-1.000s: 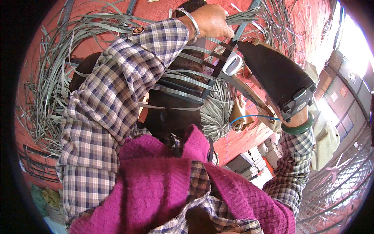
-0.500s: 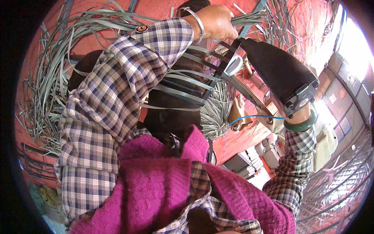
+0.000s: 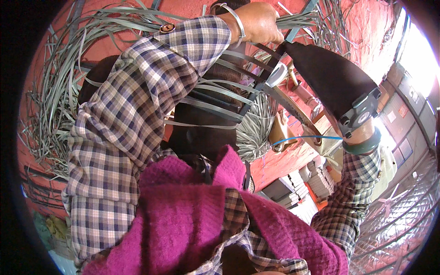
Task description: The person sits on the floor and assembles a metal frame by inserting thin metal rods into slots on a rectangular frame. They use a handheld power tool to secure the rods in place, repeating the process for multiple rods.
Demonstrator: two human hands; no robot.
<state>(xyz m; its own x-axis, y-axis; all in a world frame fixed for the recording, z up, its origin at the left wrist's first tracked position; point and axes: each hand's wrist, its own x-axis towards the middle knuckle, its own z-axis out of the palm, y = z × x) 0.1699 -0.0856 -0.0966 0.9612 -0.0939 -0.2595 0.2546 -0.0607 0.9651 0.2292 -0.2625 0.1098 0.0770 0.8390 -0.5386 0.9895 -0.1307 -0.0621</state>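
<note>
My left hand [image 3: 259, 23], with a silver bangle at the wrist, is closed at the upper end of a dark frame bar [image 3: 274, 59]. The back of the hand hides what its fingers grip. Grey flat strips [image 3: 220, 107] stretch across to this bar from under my left forearm. A broad black wedge-shaped tool [image 3: 332, 75] with a grey metal end is held at my right hand [image 3: 362, 130]. Its narrow tip meets the bar beside my left fingers. Most of the right hand is hidden behind the tool; a green bangle circles that wrist.
Loose grey strips [image 3: 59, 101] lie heaped at the left, with a bundle [image 3: 256, 128] right of the middle. A white loop-shaped piece [image 3: 277, 74] sits by the bar. A blue cord [image 3: 307, 137] runs toward my right wrist. Stacked pale blocks [image 3: 318, 178] stand at lower right.
My right hand and the wide end of the black tool have shifted slightly right. My left hand has moved a little up and to the right, its fingers still closed.
</note>
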